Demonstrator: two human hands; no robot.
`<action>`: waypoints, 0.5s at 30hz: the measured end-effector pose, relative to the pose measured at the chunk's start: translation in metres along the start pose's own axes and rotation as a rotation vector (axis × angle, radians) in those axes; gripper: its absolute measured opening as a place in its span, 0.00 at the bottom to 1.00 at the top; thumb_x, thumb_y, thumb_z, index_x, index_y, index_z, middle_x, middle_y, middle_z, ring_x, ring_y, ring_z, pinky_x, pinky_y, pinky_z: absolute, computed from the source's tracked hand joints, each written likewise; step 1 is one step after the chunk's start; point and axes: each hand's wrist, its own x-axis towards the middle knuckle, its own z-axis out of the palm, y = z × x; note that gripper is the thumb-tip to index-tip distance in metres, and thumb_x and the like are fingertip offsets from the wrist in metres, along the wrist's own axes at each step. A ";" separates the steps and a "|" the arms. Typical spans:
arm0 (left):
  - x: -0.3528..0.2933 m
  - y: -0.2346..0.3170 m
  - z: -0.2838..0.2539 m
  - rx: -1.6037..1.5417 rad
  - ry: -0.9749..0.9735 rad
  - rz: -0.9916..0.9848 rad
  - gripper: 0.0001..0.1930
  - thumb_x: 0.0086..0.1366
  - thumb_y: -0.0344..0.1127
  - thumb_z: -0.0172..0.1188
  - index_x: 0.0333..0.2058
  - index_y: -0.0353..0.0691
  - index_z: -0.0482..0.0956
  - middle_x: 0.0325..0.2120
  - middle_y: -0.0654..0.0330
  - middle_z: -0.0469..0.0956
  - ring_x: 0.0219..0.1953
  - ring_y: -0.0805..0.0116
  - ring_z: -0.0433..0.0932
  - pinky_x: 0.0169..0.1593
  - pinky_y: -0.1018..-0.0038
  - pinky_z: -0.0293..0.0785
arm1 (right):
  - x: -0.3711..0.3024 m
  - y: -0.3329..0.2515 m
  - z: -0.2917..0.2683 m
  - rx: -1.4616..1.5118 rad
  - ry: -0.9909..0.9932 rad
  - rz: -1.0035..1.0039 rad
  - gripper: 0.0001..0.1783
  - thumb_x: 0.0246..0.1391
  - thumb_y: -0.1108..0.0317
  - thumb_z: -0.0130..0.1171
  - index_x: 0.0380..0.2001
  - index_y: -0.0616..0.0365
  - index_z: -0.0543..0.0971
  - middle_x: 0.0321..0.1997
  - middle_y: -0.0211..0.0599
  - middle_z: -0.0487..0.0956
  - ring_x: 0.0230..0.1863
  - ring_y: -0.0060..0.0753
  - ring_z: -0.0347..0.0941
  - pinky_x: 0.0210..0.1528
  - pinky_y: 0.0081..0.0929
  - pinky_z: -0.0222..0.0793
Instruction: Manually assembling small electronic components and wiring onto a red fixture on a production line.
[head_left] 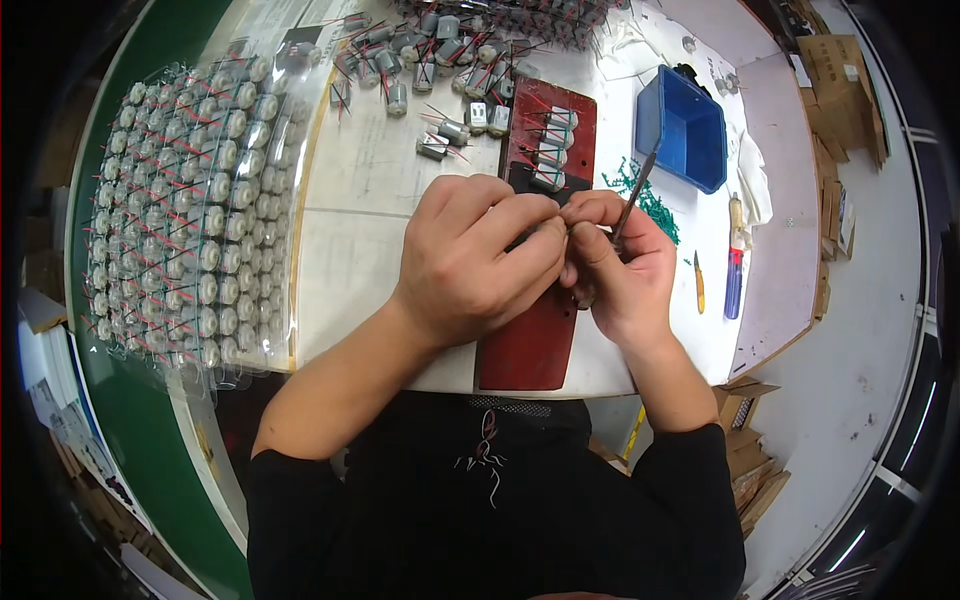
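Both hands meet over a dark red board [525, 350]. My left hand [480, 255] is closed in a pinch, and whatever lies between its fingertips is too small and hidden to name. Touching it from the other side, my right hand [625, 262] is closed too, with a thin dark pointed tool [637, 195] slanting up out of its grip. Just beyond the fingers, several small electric motors [553, 157] stand in a row on the board, red and dark wires sticking out of them. Small green pieces [655, 215] lie heaped beside my right hand.
Loose motors [397, 97] are piled at the far middle. Trays stacked with wired motors [180, 215] fill the left side. At the right stand a blue bin [683, 135], a screwdriver [735, 275] and a yellow-handled pointed tool [700, 285]. Cardboard boxes [840, 85] line the right.
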 end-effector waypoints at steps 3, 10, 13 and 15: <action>0.003 0.002 -0.002 -0.023 -0.011 -0.048 0.21 0.54 0.37 0.72 0.47 0.44 0.80 0.40 0.64 0.83 0.44 0.57 0.78 0.47 0.61 0.71 | 0.003 -0.004 -0.004 0.009 0.030 0.008 0.10 0.67 0.69 0.63 0.45 0.64 0.79 0.49 0.37 0.80 0.28 0.20 0.78 0.19 0.15 0.63; 0.004 -0.001 -0.009 -0.325 -0.281 -0.380 0.25 0.55 0.33 0.72 0.52 0.43 0.77 0.38 0.66 0.85 0.45 0.59 0.77 0.50 0.61 0.71 | 0.020 -0.015 -0.031 -0.355 -0.146 0.099 0.11 0.64 0.71 0.65 0.46 0.65 0.79 0.40 0.29 0.80 0.27 0.11 0.70 0.23 0.12 0.61; 0.004 -0.001 -0.010 -0.331 -0.301 -0.400 0.24 0.56 0.33 0.72 0.52 0.43 0.76 0.37 0.66 0.86 0.45 0.59 0.77 0.51 0.61 0.71 | 0.020 -0.017 -0.029 -0.428 -0.191 0.089 0.11 0.63 0.72 0.65 0.46 0.66 0.80 0.38 0.27 0.79 0.28 0.10 0.69 0.25 0.12 0.61; 0.004 -0.002 -0.010 -0.334 -0.312 -0.407 0.24 0.56 0.33 0.72 0.52 0.43 0.76 0.37 0.66 0.86 0.46 0.59 0.77 0.52 0.61 0.71 | 0.020 -0.018 -0.027 -0.464 -0.211 0.083 0.11 0.62 0.73 0.66 0.45 0.66 0.80 0.37 0.27 0.78 0.28 0.10 0.68 0.25 0.12 0.61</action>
